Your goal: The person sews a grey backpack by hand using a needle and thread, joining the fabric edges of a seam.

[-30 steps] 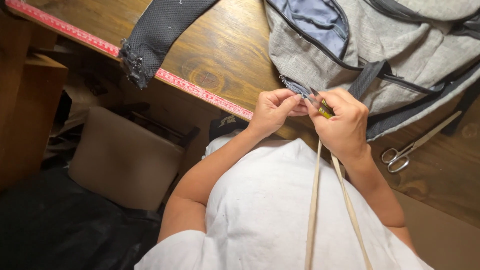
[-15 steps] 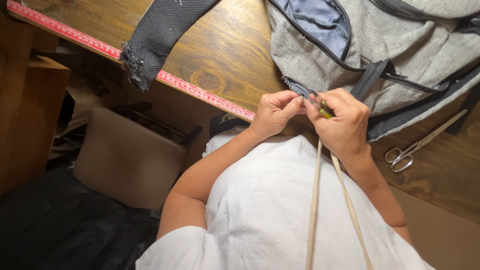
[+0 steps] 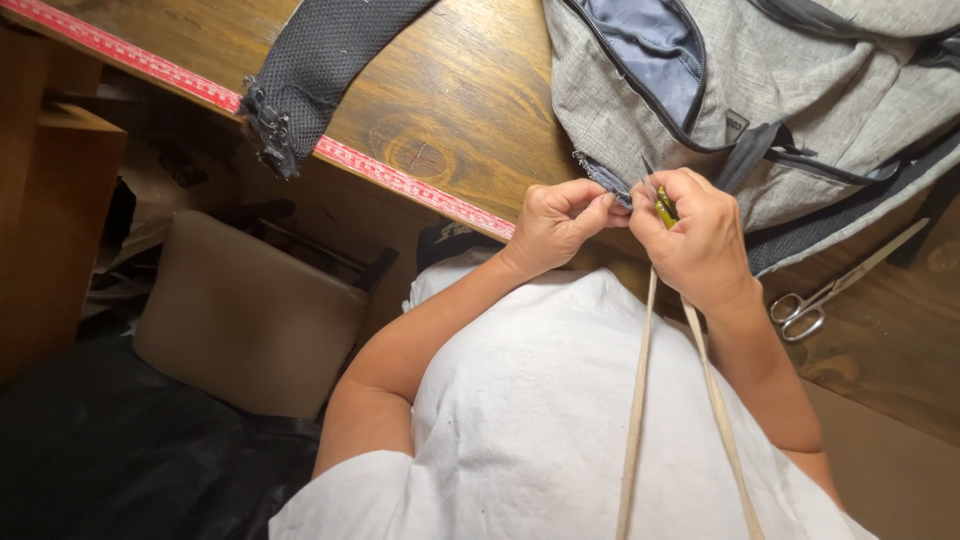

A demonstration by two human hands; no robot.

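Black mesh strap [image 3: 310, 70] hangs over the wooden table [image 3: 450, 110] edge on the left. Left hand [image 3: 555, 225] is curled tight, fingertips pinching the frayed corner of the grey backpack [image 3: 800, 110]. Right hand [image 3: 695, 240] is fisted around a small yellow-green tool [image 3: 664, 208] at that same spot. Scissors [image 3: 835, 285] lie off to the right.

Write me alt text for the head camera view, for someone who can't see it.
Seen from above, a person's left hand and right hand pinch the frayed corner of a grey fabric backpack at the edge of a brown wooden table; the right hand also grips a small yellow-green tool. Silver metal scissors lie to the right, and a detached black mesh strap to the left.
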